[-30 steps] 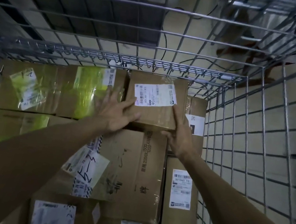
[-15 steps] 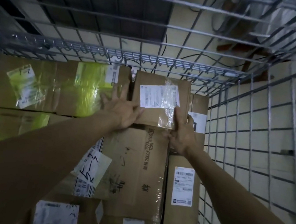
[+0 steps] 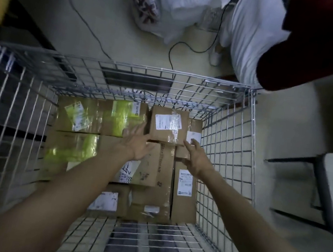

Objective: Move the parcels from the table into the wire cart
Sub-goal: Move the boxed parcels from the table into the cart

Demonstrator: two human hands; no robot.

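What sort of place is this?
Likely a parcel depot or mailroom: a wire cart stacked with cardboard parcels bearing shipping labels, and bulging white bags on the floor beyond it.

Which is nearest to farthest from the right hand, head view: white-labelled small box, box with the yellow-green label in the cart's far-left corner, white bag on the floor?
From the right hand:
1. White-labelled small box: just past the fingertips, at the far side of the wire cart.
2. Box with the yellow-green label: far-left corner.
3. White bag: outside the cart, on the floor beyond it.
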